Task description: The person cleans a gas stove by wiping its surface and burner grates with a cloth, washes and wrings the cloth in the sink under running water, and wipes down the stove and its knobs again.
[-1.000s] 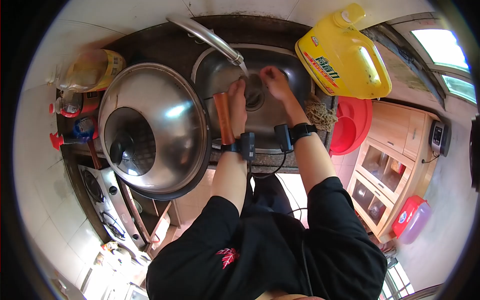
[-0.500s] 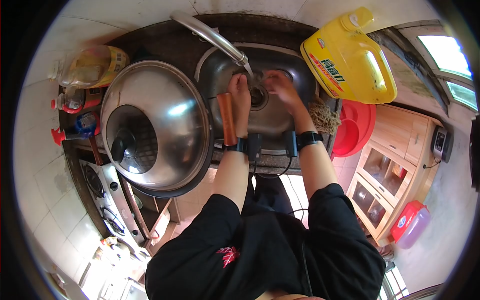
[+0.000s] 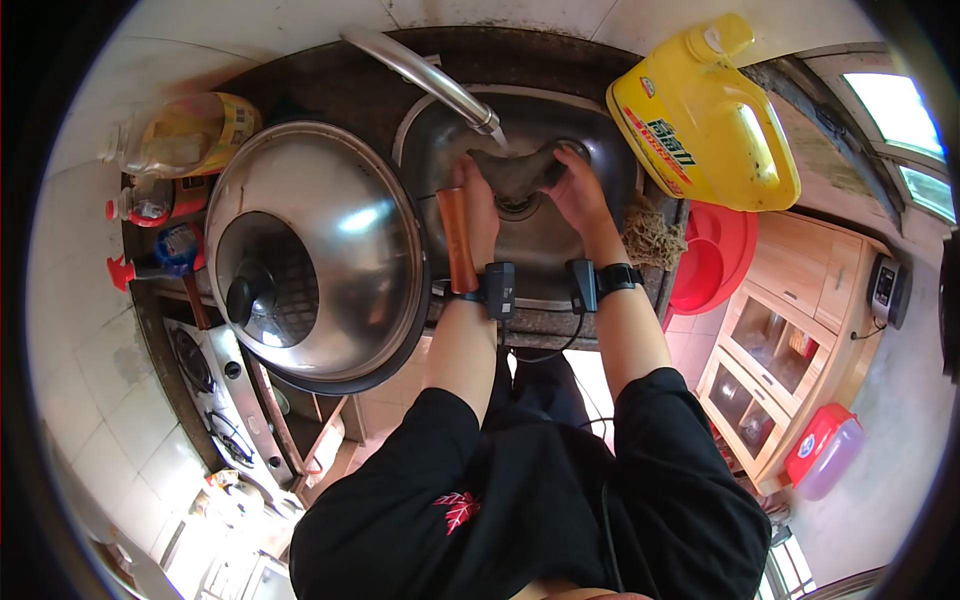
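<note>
A dark grey-brown cloth (image 3: 515, 176) is stretched between my two hands over the metal sink (image 3: 545, 265). My left hand (image 3: 480, 205) grips its left end, just under the metal faucet (image 3: 430, 78), from which water runs. At the other end, my right hand (image 3: 582, 195) pinches the cloth with thumb and fingers. The drain (image 3: 518, 211) is partly covered by the cloth. Beside my left wrist stands a brown wooden handle (image 3: 457, 240), close to a large pan covered by a domed metal lid (image 3: 355, 270).
A yellow jug (image 3: 700, 130) stands right of the sink, with a tangled fibre scrubber (image 3: 652, 238) below it. A red basin (image 3: 715, 255) is further right. Bottles (image 3: 195, 130) line the left counter, near a gas stove (image 3: 215, 400). Cables hang from my wrist devices.
The cloth now shows, spread between both hands; earlier the hands were over the drain with no cloth clearly visible. The right hand was blurred and is now sharper.
</note>
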Demonstrator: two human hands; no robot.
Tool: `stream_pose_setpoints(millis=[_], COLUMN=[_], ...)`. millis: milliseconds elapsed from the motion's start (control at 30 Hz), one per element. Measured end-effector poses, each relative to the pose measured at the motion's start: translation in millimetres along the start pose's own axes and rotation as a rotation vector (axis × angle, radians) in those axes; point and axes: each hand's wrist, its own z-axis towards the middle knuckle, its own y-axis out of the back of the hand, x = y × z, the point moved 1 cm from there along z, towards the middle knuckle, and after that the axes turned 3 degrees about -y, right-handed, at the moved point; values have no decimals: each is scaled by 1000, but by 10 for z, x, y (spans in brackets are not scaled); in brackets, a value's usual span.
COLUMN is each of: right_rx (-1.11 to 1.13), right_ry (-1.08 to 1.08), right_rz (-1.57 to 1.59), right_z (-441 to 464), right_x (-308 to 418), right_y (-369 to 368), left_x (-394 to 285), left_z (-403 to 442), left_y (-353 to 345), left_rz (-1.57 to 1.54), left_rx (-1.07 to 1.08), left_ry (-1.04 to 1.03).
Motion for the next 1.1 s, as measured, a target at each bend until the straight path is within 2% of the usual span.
stream_pose_setpoints(millis=[33, 100, 133, 200, 300, 333, 367, 400, 433, 500, 533, 600, 633, 667, 700, 733, 800, 833, 900, 933, 967, 1000, 1100], right_rx=[-75, -148, -180, -209, -78, -25, 36, 36, -5, -44, -53, -59, -46, -33, -32, -1, 30, 1, -27, 19, 65, 64, 70], right_ry=[-12, -28, -23, -12, -47, 183, 425, 425, 447, 463, 324, 191, 21, -149, -152, -119, -87, -59, -27, 60, 144, 138, 84], right_rz=[-38, -73, -184, -295, -270, -859, -1446, -1449, -1394, -1340, -1139, -934, -869, -799, -794, -827, -861, -915, -975, -966, -956, -959, -1021], right_z=[4, 23, 41, 72, 89, 135, 155, 168, 162, 145, 123, 129, 145, 155, 161, 163, 169, 175, 180, 160, 131, 103, 73], right_x=[-6, -51, -87, -112, -210, -188, -145, -108, -41, -28, -96, -129, -111, -101, -73, -38, -13, -24, 18, 47, 69, 90, 177], right_y=[-47, -178, -264, -354, -289, -216, -207, -168, -176, -184, -175, -172, -158, -139, -133, -127, -76, -35, -15, -35, -48, -43, -12], left_x=[52, 152, 198, 199, 202, 181, 220, 281, 213, 114, 104, 60, 30, 24, 41, 52, 83, 119, 143, 168, 209, 206, 144], left_z=[25, 91, 94, 57, -45, -5, 110, 194, 154, 78, 66, 67, 56, 35, 27, 43, 124, 146, 178, 172, 137, 82, 38], left_y=[0, 14, 52, 33, -4, 11, 55, 99, 70, 37, 62, 66, 62, 71, 94, 107, 128, 155, 165, 145, 126, 111, 75], left_rz=[1, 395, 396, 137, 282, 280, 284, 287, 283, -136, -136, -279, -277, -112, 55, 59, 292, 292, 595, 592, 577, 562, 512], left_rx=[-2, -13, -16, 392, 322, 319, 258, 199, 200, 154, 150, 389, 390, 436, 478, 473, 292, 292, 231, 229, 152, 75, 33], left_ry=[0, -288, -288, -534, -566, -568, -442, -314, -313, -104, -101, 23, 19, -20, -54, -50, -195, -194, -360, -360, -454, -547, -427])
